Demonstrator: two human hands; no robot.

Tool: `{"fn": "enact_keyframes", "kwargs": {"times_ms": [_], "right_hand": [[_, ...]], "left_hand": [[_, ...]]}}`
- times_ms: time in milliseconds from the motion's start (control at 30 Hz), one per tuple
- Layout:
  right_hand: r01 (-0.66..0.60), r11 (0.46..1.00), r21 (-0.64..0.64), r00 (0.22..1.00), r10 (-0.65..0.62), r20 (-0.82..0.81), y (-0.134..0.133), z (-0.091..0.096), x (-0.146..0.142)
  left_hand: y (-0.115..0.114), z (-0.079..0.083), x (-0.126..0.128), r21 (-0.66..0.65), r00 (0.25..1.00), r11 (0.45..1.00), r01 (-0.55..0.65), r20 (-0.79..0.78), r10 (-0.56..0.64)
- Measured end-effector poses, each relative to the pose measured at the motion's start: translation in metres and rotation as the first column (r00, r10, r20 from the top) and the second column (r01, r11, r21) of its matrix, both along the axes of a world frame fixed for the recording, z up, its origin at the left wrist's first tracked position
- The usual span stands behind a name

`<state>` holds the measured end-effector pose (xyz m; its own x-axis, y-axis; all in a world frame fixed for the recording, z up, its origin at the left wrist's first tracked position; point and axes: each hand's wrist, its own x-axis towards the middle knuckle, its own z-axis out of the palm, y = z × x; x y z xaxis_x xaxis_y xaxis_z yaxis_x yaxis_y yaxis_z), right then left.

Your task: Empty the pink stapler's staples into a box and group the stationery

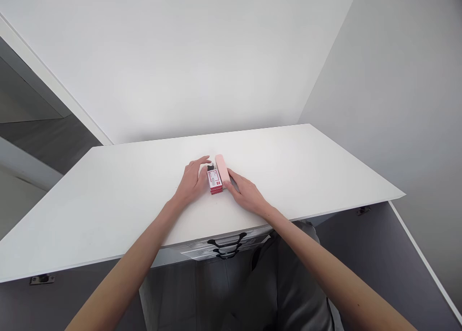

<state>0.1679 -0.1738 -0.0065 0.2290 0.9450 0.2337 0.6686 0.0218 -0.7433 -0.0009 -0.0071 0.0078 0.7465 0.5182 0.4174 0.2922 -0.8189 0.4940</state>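
Note:
A pink stapler (223, 170) lies lengthwise on the white desk. Against its left side sits a short stack of red and white staple boxes (214, 179). Just beyond the boxes is a small black item (211, 167), partly hidden, whose kind I cannot make out. My left hand (193, 179) curves around the left of this group, fingers apart and thumb beside the boxes. From the right, my right hand (246, 191) holds the stapler, thumb at its near end and fingers along its right side.
The white desk (288, 167) stands against a pale wall (216, 57), with a grey wall (407, 90) to the right. Below the front edge is a drawer unit with black handles (227, 243). My legs in dark trousers (296, 273) are under the desk.

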Motion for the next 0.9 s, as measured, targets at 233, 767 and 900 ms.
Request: {"fn": "enact_keyframes", "kwargs": {"times_ms": [233, 767, 900], "right_hand": [[0.032, 0.999, 0.002, 0.999, -0.032, -0.029, 0.000, -0.001, 0.001], [0.051, 0.999, 0.007, 0.999, -0.051, -0.010, 0.002, -0.007, 0.003], [0.042, 0.999, -0.003, 0.999, -0.042, -0.023, -0.001, -0.004, 0.003]], "left_hand": [[-0.022, 0.004, -0.013, 0.026, 0.989, 0.994, 0.104, -0.105, -0.101], [-0.034, 0.001, -0.024, -0.073, 0.996, 0.996, -0.050, -0.083, 0.044], [-0.033, 0.006, -0.047, -0.162, 0.987, 0.973, -0.161, -0.037, 0.158]]}}
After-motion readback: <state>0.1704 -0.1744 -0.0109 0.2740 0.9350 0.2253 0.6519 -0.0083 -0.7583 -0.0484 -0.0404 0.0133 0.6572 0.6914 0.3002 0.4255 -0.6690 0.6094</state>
